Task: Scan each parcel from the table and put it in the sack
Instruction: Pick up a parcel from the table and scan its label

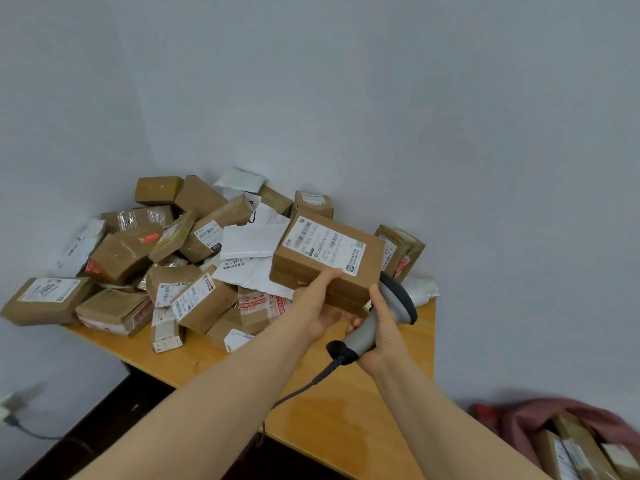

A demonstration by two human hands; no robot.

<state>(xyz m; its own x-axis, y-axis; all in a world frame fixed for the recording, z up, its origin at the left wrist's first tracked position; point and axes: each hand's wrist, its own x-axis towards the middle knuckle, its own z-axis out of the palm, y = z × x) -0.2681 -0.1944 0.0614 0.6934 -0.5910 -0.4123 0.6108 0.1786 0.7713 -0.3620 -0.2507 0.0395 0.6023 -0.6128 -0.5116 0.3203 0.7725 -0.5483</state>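
Pale-walled corner, wooden bench (346, 410) heaped with taped parcels (166, 258). Left hand (317, 306) grips brown cardboard box (325, 261) from below, label up, presumably for reading. Right hand (382, 329) wraps grey corded scanner (398, 297) just beside it. Red fabric sack (512, 415) low right, part-filled.

Plain wall, plug with cable, dark floor.
Pale grey-blue wall (346, 81) forms a corner; blurred white plug (7, 408) sits low at left, grey cable (33, 434) running from it above dark floor (90, 441).
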